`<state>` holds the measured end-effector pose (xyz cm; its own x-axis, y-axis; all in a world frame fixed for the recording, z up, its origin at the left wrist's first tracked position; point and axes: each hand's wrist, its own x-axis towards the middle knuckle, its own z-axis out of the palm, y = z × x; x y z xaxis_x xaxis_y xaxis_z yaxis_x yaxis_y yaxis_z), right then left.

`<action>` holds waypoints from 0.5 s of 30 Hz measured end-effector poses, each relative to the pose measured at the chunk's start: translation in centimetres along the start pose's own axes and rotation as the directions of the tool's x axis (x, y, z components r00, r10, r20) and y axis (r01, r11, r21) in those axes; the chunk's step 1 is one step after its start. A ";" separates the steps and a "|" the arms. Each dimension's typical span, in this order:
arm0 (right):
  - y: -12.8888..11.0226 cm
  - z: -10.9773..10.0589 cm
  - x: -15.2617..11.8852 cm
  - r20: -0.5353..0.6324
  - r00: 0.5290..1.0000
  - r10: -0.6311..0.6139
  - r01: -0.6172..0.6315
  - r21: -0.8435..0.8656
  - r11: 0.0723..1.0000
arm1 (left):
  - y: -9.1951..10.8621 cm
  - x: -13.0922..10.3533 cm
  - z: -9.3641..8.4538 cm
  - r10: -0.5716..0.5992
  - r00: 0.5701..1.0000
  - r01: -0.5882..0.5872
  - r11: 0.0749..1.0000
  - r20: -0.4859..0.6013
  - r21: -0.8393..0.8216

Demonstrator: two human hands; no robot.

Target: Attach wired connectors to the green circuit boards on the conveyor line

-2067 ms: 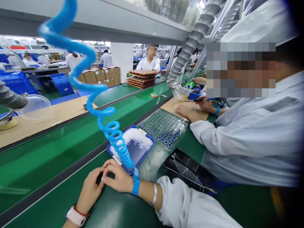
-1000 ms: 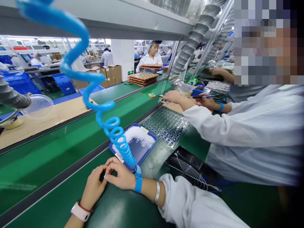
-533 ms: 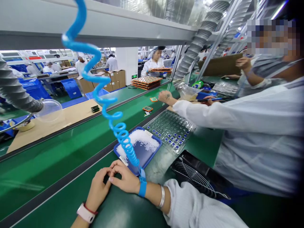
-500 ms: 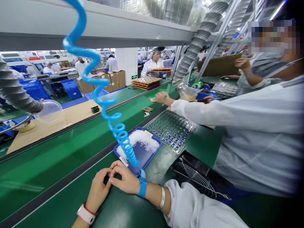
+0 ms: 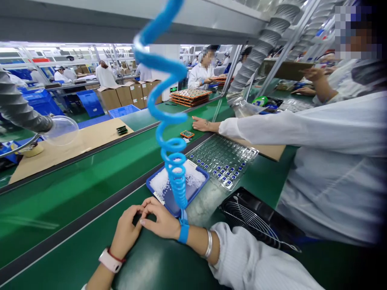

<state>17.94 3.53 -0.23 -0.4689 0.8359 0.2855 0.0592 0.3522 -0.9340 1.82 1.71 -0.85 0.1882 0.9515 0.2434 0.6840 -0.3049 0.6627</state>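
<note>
My left hand [image 5: 125,231] and my right hand [image 5: 160,219] rest on the green bench, their fingertips meeting. Both have loosely curved fingers, with gaps between thumb and fingers, and no object shows in either. The lower fingers are partly hidden. A blue wrist strap [image 5: 184,233] circles my right wrist, joined to a coiled blue cord [image 5: 176,179] that hangs from above. Just beyond my right hand lies a blue tray [image 5: 200,188] holding white granules [image 5: 193,175]. Behind it is a clear plastic tray [image 5: 234,155] with several small blue-and-white parts.
A black fan with a wire guard [image 5: 256,219] stands right of my forearm. At right, a co-worker's arm [image 5: 256,129] reaches over the green conveyor belt [image 5: 90,169], near an orange-edged circuit board [image 5: 187,134]. Cardboard [image 5: 87,139] lies across the belt, beneath a clear suction hood [image 5: 63,131].
The view has shifted slightly and the coiled cord has swung right. The co-worker's hand, formerly at a second orange-edged board, now stretches over the belt. My hands keep their pose.
</note>
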 end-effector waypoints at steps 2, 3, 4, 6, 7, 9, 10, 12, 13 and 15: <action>0.1 0.0 0.0 -0.004 1.000 -0.012 0.012 0.005 1.000 | 0.1 0.0 0.0 -0.001 1.000 0.001 1.000 -0.005 0.008; 0.2 0.1 0.0 -0.005 1.000 -0.020 0.020 0.012 1.000 | 0.2 0.0 0.0 0.004 1.000 -0.004 1.000 -0.009 0.009; 0.2 0.1 0.0 -0.007 1.000 -0.026 0.026 0.018 0.999 | 0.2 0.0 0.0 0.010 1.000 -0.010 1.000 -0.015 0.007; 0.2 0.1 0.1 -0.011 0.999 -0.034 0.034 0.027 0.999 | 0.3 0.1 -0.1 0.024 0.999 -0.024 1.000 -0.028 -0.007; 0.2 0.1 0.1 -0.017 0.999 -0.033 0.033 0.025 0.999 | 0.3 0.1 -0.1 0.025 0.999 -0.026 1.000 -0.034 -0.015; 0.1 0.0 0.1 -0.025 0.999 -0.028 0.029 0.016 0.999 | 0.3 0.2 -0.1 0.018 0.999 -0.019 1.000 -0.039 -0.023; 0.0 0.0 0.1 -0.028 0.999 -0.027 0.027 0.012 1.000 | 0.3 0.2 -0.2 0.011 0.999 -0.012 1.000 -0.035 -0.022; -0.1 -0.1 0.1 -0.025 0.999 -0.027 0.027 0.014 1.000 | 0.4 0.2 -0.3 -0.002 1.000 0.002 1.000 -0.024 -0.016; -0.2 -0.1 0.2 -0.020 0.999 -0.029 0.029 0.018 0.999 | 0.4 0.2 -0.3 -0.006 1.000 0.006 1.000 -0.019 -0.015; -0.3 -0.1 0.2 -0.013 0.999 -0.034 0.035 0.023 0.999 | 0.6 0.2 -0.4 -0.008 1.000 0.008 1.000 -0.017 -0.017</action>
<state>17.91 3.63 0.08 -0.4595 0.8285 0.3200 0.0231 0.3713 -0.9282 2.03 1.73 -0.11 0.1706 0.9532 0.2497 0.6737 -0.2978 0.6764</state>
